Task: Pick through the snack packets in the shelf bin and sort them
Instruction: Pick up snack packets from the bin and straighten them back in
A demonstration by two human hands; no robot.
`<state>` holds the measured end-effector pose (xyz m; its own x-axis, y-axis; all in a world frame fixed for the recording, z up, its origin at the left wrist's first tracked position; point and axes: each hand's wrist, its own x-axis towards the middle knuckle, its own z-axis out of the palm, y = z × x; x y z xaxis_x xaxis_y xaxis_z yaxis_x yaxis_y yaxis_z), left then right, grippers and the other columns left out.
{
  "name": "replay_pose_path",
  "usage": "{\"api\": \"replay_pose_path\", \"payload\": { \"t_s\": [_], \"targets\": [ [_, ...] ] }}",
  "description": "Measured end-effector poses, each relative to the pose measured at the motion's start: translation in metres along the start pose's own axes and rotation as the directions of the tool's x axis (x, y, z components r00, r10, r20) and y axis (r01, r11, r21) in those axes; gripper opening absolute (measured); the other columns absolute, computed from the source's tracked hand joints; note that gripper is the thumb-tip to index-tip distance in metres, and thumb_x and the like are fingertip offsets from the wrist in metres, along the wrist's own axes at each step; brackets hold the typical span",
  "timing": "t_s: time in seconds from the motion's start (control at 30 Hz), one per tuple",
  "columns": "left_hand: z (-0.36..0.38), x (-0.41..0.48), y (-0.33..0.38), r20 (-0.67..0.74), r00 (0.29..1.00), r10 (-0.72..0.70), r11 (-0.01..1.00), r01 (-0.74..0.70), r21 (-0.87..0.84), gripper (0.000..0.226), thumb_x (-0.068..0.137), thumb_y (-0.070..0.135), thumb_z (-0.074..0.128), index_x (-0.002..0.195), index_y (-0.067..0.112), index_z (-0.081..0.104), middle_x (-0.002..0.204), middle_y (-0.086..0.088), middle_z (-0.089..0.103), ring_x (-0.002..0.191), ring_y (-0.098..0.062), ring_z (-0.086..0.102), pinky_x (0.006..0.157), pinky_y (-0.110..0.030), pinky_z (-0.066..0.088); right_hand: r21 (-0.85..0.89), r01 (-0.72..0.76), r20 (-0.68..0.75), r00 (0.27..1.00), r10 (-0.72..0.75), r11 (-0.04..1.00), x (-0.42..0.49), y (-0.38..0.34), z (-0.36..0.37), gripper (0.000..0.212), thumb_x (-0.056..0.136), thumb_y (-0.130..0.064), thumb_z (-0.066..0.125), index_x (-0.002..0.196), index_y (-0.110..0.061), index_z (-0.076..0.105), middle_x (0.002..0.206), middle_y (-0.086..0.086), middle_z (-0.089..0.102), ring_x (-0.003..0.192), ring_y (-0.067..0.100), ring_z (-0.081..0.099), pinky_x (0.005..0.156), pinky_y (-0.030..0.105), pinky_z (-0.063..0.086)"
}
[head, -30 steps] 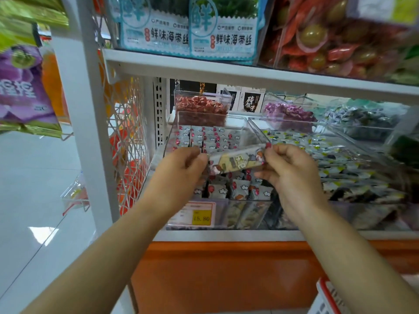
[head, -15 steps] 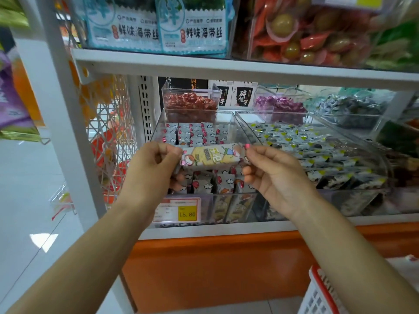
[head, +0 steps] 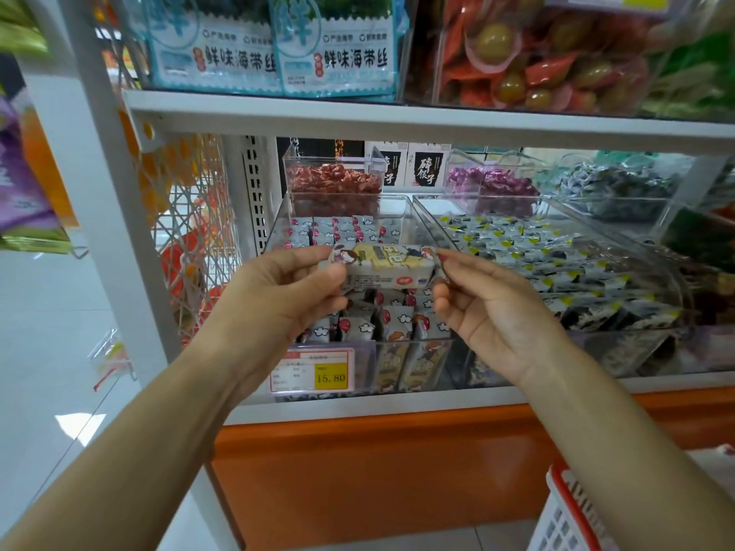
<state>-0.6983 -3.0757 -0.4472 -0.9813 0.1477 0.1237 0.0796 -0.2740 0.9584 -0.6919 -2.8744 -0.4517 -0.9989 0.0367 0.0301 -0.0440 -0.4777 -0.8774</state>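
The snack packet [head: 384, 266] has been levelled, its label tipped up, likely for reading. It is pinched by the left hand [head: 278, 296] at nine o'clock, the right hand [head: 489, 312] at three, above the bin [head: 397, 341].

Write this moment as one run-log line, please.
phase: snack packet held up | left hand: pinches its left end | right hand: pinches its right end | position: in front of clear shelf bin

packet [head: 384, 266] above bin [head: 409, 365]
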Motion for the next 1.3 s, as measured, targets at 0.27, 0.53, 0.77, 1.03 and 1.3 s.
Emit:
{"api": "replay_pose_path", "payload": {
  "t_s": [0.27,0.53,0.77,1.03,1.3],
  "targets": [
    [-0.002,0.000,-0.004,-0.051,0.999,0.013,0.995,-0.008,0.096,0.015,0.084,0.021,0.059,0.078,0.013,0.071,0.086,-0.008,0.073,0.072,-0.014,0.067,0.063,-0.018,0.054,-0.347,0.200,0.057,0.980,-0.192,0.916,-0.003,0.008,0.003,0.008,0.081,-0.009,0.065,0.090,-0.009,0.065,0.079,0.007,0.064,0.066,0.013,0.061,0.054,0.022,0.051],
    [-0.002,-0.002,-0.004,-0.006,0.992,0.130,0.938,-0.121,0.326,0.014,0.089,0.012,0.056,0.089,0.014,0.069,0.077,0.000,0.073,0.073,-0.015,0.071,0.062,-0.015,0.054,-0.335,0.193,-0.024,0.977,-0.213,0.922,-0.001,0.007,0.001,0.014,0.086,-0.015,0.061,0.075,-0.005,0.061,0.063,0.003,0.064,0.052,0.008,0.057,0.046,0.019,0.048],
    [-0.006,0.001,-0.003,0.059,0.996,0.072,0.954,-0.086,0.287,0.021,0.085,0.003,0.057,0.104,0.007,0.066,0.085,-0.009,0.073,0.078,-0.017,0.072,0.065,-0.016,0.055,-0.197,0.108,-0.091,0.988,-0.128,0.974,-0.002,0.002,0.000,0.016,0.082,-0.014,0.064,0.068,-0.007,0.062,0.054,0.003,0.059,0.043,0.008,0.053,0.039,0.017,0.045],
    [-0.003,0.000,-0.001,0.062,0.997,0.047,0.991,-0.055,0.125,0.023,0.074,0.005,0.061,0.097,0.007,0.064,0.082,-0.011,0.069,0.073,-0.019,0.071,0.063,-0.018,0.055,-0.149,0.151,-0.073,0.984,-0.164,0.977,0.000,0.004,-0.002,0.012,0.083,-0.007,0.062,0.072,-0.008,0.064,0.060,0.004,0.060,0.047,0.009,0.056,0.042,0.018,0.048],
    [-0.008,0.001,0.000,0.108,0.994,-0.028,0.999,0.024,0.039,0.041,0.066,0.013,0.062,0.107,0.012,0.062,0.080,-0.005,0.073,0.079,-0.016,0.071,0.066,-0.020,0.056,-0.459,0.367,0.091,0.925,-0.368,0.809,0.000,0.005,-0.004,0.033,0.085,0.008,0.057,0.094,-0.023,0.064,0.096,-0.001,0.060,0.072,0.012,0.066,0.062,0.026,0.056]
  ]
}}
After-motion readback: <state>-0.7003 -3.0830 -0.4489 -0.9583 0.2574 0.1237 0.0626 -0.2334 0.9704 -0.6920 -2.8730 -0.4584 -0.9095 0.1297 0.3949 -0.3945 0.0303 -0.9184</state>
